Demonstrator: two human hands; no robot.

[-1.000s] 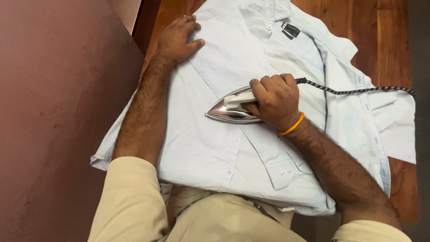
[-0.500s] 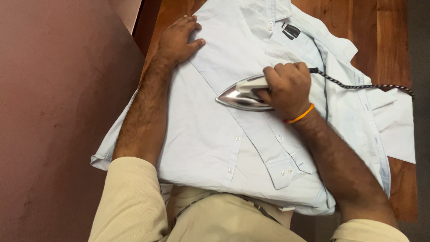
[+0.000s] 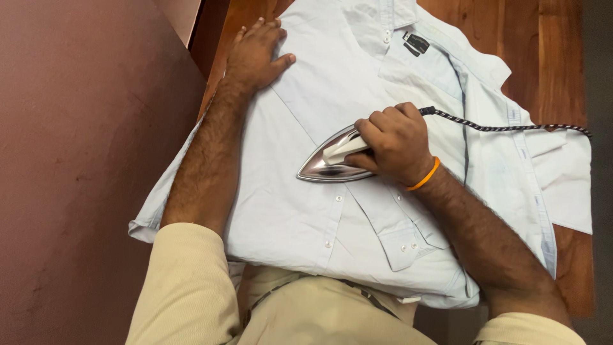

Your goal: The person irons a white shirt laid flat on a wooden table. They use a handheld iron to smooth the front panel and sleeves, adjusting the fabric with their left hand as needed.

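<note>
A pale blue button shirt (image 3: 300, 211) lies spread flat on a wooden table (image 3: 555, 51). My right hand (image 3: 394, 142), with an orange band at the wrist, grips the handle of a shiny steel iron (image 3: 322, 165) that rests on the middle of the shirt with its tip pointing left. A braided black-and-white cord (image 3: 504, 128) runs from the iron to the right. Fingers spread, my left hand (image 3: 255, 52) presses flat on the shirt's upper left edge.
A reddish-brown wall or floor surface (image 3: 83, 160) fills the left side. The table's wood shows at the top right and the lower right corner (image 3: 578, 275). The shirt's collar with a dark label (image 3: 415, 43) lies at the top.
The iron went up and right across the shirt, then came back down and left to near its earlier spot. My left hand stayed pressed on the shirt's edge.
</note>
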